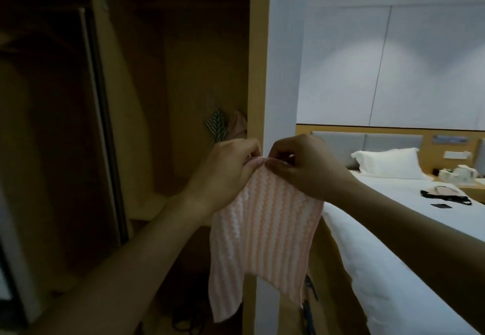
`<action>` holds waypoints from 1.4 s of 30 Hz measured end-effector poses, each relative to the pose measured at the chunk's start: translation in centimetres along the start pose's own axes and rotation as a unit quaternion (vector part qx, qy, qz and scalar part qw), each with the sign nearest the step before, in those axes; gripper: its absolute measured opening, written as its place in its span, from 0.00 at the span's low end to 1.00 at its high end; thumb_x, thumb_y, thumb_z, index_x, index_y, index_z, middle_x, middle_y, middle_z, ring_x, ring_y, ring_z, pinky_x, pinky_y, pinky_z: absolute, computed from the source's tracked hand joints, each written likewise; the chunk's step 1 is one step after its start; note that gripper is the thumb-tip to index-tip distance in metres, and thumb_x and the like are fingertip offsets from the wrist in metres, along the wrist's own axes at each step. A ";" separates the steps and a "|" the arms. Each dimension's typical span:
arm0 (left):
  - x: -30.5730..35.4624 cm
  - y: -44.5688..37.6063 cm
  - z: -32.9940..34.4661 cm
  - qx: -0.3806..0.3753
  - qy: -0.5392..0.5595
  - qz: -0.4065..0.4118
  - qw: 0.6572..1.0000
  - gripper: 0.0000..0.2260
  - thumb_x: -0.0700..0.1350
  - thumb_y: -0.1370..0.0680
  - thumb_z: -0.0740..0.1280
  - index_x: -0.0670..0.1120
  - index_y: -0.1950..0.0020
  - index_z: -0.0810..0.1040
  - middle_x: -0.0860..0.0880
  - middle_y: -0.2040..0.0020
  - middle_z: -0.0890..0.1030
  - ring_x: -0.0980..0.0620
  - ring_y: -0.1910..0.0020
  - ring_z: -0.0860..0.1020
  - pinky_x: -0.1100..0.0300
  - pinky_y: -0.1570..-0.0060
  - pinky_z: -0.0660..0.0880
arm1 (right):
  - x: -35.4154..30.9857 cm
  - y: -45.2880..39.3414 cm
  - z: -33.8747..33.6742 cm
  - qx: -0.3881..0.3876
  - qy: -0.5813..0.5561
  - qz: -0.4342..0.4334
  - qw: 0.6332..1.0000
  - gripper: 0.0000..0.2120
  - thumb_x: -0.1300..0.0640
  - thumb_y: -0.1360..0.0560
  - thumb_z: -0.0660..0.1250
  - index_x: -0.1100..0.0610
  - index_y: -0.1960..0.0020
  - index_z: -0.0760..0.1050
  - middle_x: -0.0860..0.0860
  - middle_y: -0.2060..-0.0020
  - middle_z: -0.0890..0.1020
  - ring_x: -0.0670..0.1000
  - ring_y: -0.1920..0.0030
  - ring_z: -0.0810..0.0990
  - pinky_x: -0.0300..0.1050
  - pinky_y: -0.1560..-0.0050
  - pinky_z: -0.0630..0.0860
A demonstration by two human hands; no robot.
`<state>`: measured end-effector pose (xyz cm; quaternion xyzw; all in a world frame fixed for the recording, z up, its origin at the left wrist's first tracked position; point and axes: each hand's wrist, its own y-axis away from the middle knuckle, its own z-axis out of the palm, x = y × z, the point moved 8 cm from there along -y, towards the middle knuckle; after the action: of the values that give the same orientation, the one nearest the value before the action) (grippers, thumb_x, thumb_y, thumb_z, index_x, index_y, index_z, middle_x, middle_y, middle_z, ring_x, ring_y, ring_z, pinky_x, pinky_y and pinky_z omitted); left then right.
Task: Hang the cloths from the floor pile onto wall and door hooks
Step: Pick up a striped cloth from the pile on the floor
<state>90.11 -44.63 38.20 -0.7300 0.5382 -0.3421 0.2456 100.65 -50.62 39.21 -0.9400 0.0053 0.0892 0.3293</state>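
Ribbed matt pink cloth (265, 219); smooth wooden wardrobe panel (258, 72); white fabric bedsheet (393, 224).

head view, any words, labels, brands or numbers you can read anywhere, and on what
No text can be read in this view.
The blue strip on the headboard panel: may carry print, too blurred to read.
The white plate below it: no legible marks.
The pink striped cloth pinched by the left hand and right hand: no label shows.
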 end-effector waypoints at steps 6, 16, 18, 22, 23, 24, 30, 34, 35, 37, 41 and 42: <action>-6.8 -4.4 0.4 0.020 -0.046 -0.019 0.999 0.06 0.46 0.20 0.64 0.47 0.55 0.76 0.53 0.59 0.76 0.59 0.59 0.74 0.63 0.63 0.70 | 1.8 -7.8 4.4 0.009 -0.044 -0.049 0.998 0.08 0.52 0.23 0.66 0.54 0.58 0.81 0.47 0.64 0.81 0.43 0.63 0.78 0.39 0.60 0.76; -18.8 -10.4 1.6 0.033 -0.124 -0.097 0.987 0.05 0.48 0.21 0.65 0.47 0.54 0.76 0.51 0.56 0.78 0.50 0.56 0.77 0.46 0.56 0.76 | 5.7 -21.4 13.7 -0.111 -0.129 -0.036 0.985 0.09 0.52 0.24 0.68 0.58 0.56 0.80 0.53 0.61 0.81 0.50 0.60 0.80 0.49 0.56 0.80; -20.9 -11.0 1.6 0.043 -0.125 -0.107 0.985 0.05 0.48 0.21 0.65 0.47 0.54 0.76 0.51 0.56 0.78 0.49 0.56 0.77 0.46 0.56 0.76 | 5.7 -23.1 14.6 -0.083 -0.114 -0.062 0.988 0.10 0.52 0.24 0.67 0.59 0.56 0.80 0.53 0.61 0.81 0.50 0.60 0.80 0.51 0.55 0.79; -24.3 -11.9 1.5 0.053 -0.116 -0.100 0.987 0.05 0.46 0.21 0.64 0.47 0.54 0.76 0.52 0.57 0.77 0.51 0.57 0.76 0.46 0.58 0.75 | 5.2 -24.6 16.3 -0.027 -0.081 -0.120 0.989 0.09 0.53 0.22 0.66 0.58 0.56 0.79 0.51 0.63 0.80 0.48 0.63 0.78 0.50 0.57 0.77; -25.1 -12.0 1.5 0.054 -0.108 -0.093 0.988 0.05 0.46 0.21 0.64 0.47 0.54 0.76 0.52 0.57 0.77 0.51 0.57 0.76 0.46 0.58 0.75 | 5.1 -24.9 16.7 -0.015 -0.082 -0.126 0.989 0.09 0.54 0.23 0.66 0.58 0.57 0.79 0.50 0.64 0.80 0.47 0.64 0.77 0.49 0.59 0.76; -25.7 -12.0 1.4 0.057 -0.096 -0.087 0.990 0.05 0.46 0.21 0.64 0.47 0.54 0.76 0.51 0.57 0.77 0.51 0.57 0.76 0.47 0.58 0.75 | 5.1 -25.3 16.9 -0.002 -0.082 -0.127 0.989 0.09 0.54 0.23 0.66 0.58 0.57 0.79 0.50 0.64 0.80 0.47 0.64 0.77 0.48 0.59 0.77; -30.1 -12.6 0.4 0.053 -0.024 -0.041 0.997 0.07 0.47 0.20 0.64 0.47 0.55 0.76 0.53 0.59 0.77 0.55 0.60 0.75 0.50 0.60 0.74 | 5.3 -28.1 18.5 0.030 -0.086 -0.056 0.994 0.05 0.52 0.24 0.68 0.53 0.53 0.81 0.44 0.60 0.81 0.40 0.59 0.79 0.42 0.55 0.80; -33.0 -14.0 -1.1 0.041 0.016 -0.004 0.999 0.06 0.46 0.20 0.64 0.46 0.55 0.76 0.52 0.59 0.77 0.56 0.59 0.75 0.56 0.61 0.72 | 3.7 -30.1 19.1 0.032 -0.103 -0.032 0.994 0.04 0.51 0.25 0.68 0.50 0.54 0.81 0.42 0.60 0.82 0.38 0.59 0.80 0.36 0.57 0.80; -33.7 -14.4 -1.6 0.041 0.029 0.007 0.999 0.06 0.46 0.20 0.64 0.46 0.55 0.76 0.53 0.59 0.77 0.57 0.59 0.75 0.58 0.61 0.72 | 3.3 -30.7 19.3 0.028 -0.103 -0.025 0.994 0.04 0.51 0.25 0.67 0.49 0.54 0.81 0.41 0.60 0.82 0.37 0.58 0.80 0.34 0.57 0.79; -34.8 -15.0 -2.6 0.039 0.043 0.032 0.998 0.06 0.46 0.20 0.65 0.46 0.56 0.77 0.53 0.59 0.77 0.57 0.59 0.75 0.58 0.61 0.71 | 2.8 -31.5 20.0 0.015 -0.112 -0.008 0.994 0.04 0.50 0.25 0.67 0.47 0.54 0.80 0.40 0.61 0.82 0.37 0.59 0.81 0.30 0.59 0.77; -36.8 -15.8 -3.4 0.033 0.078 0.071 0.994 0.06 0.45 0.20 0.66 0.46 0.56 0.77 0.53 0.59 0.78 0.56 0.59 0.76 0.55 0.60 0.72 | 1.4 -32.5 21.0 0.007 -0.149 0.010 0.989 0.07 0.45 0.29 0.66 0.46 0.57 0.81 0.39 0.62 0.82 0.38 0.61 0.82 0.29 0.60 0.77; -37.4 -16.0 -3.5 0.034 0.085 0.075 0.993 0.05 0.45 0.20 0.66 0.46 0.56 0.77 0.53 0.59 0.78 0.56 0.59 0.76 0.54 0.60 0.72 | 1.2 -33.0 21.3 0.010 -0.156 0.012 0.988 0.09 0.43 0.30 0.66 0.46 0.57 0.81 0.39 0.62 0.82 0.39 0.61 0.82 0.30 0.60 0.77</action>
<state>90.30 -4.14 43.27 -0.6472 0.5981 -0.4017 0.2490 100.57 -11.51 43.04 -0.9113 -0.0342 0.2382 0.3340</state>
